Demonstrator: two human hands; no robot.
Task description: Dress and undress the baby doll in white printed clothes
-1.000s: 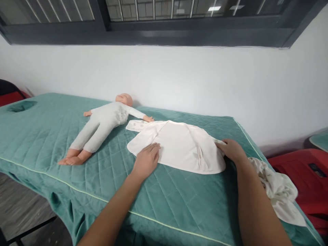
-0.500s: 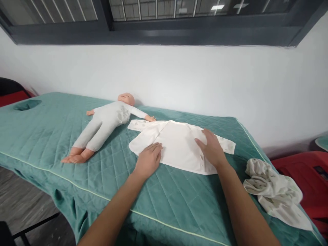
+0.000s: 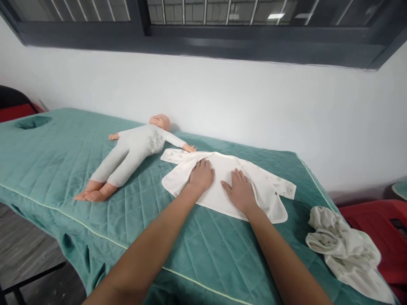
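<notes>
**Both hands on the garment, palms down, cloth laid out on the bed**

Clock centred on the white baby garment (image 3: 219, 192): thin, soft-looking fabric, plain body with curved lower corners, small print on the sleeves, one sleeve out to 10, the other to 3. Small dark dots near the edge at 3.

Left hand (image 3: 202, 176) sits towards 11, fingers a bit bent at the fold of the front panel; can't tell if it pinches fabric. Right hand (image 3: 241, 192) towards 3, released, fingers spread flat on the cloth.

Garment lies on a green quilted bed cover (image 3: 219, 245), velvety sheen, stitched grid, pale piping. Doll (image 3: 135, 144) on its back at 10: smooth head, hands and feet, matte white fabric body, rough grey patch on the torso (looks worn). Its near hand is just beside the sleeve; contact unclear.

Crumpled printed cloth (image 3: 346, 248) at 4, loosely bunched, one tail reaching to the bed edge. Red case (image 3: 378, 228) beyond it, hard-looking shell. Smooth white wall (image 3: 254, 106) at 12, dark window frame (image 3: 222, 44) above.

Versus half a second ago: left hand moved up from the lower hem, right came in off the far shoulder. The 3 o'clock side is now uncovered, sleeve and corner showing. Doll stayed put.
</notes>
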